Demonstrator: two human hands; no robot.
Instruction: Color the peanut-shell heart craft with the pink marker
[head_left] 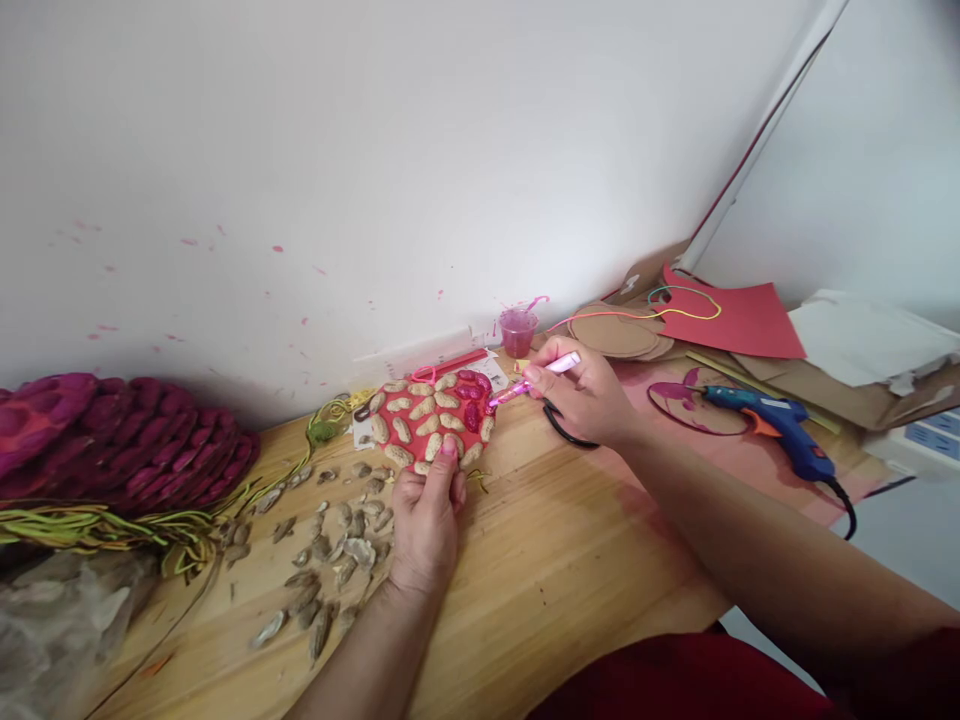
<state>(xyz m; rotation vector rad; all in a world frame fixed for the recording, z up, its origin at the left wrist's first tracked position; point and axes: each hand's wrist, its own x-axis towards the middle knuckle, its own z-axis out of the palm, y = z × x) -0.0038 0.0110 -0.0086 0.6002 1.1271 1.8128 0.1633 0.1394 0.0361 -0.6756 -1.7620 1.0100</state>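
A round red disc [415, 425] covered with peanut shells is held up by my left hand [431, 510], thumb on its front near the lower edge. Several shells at its right side are painted magenta; the others are tan. My right hand [574, 390] grips a paintbrush [553, 368] with a pale handle, and its tip touches the disc's right edge by the magenta shells. Behind the hands, a small clear cup [517, 332] of pink liquid stands near the wall.
Magenta shell-covered discs [180, 440] are stacked at left beside green-yellow cords [97, 520]. Loose shells [345, 545] lie on the wooden table [540, 570]. At right are a blue glue gun [787, 430], red paper [750, 320] and cardboard [619, 330]. A paint-spotted wall [337, 180] stands behind.
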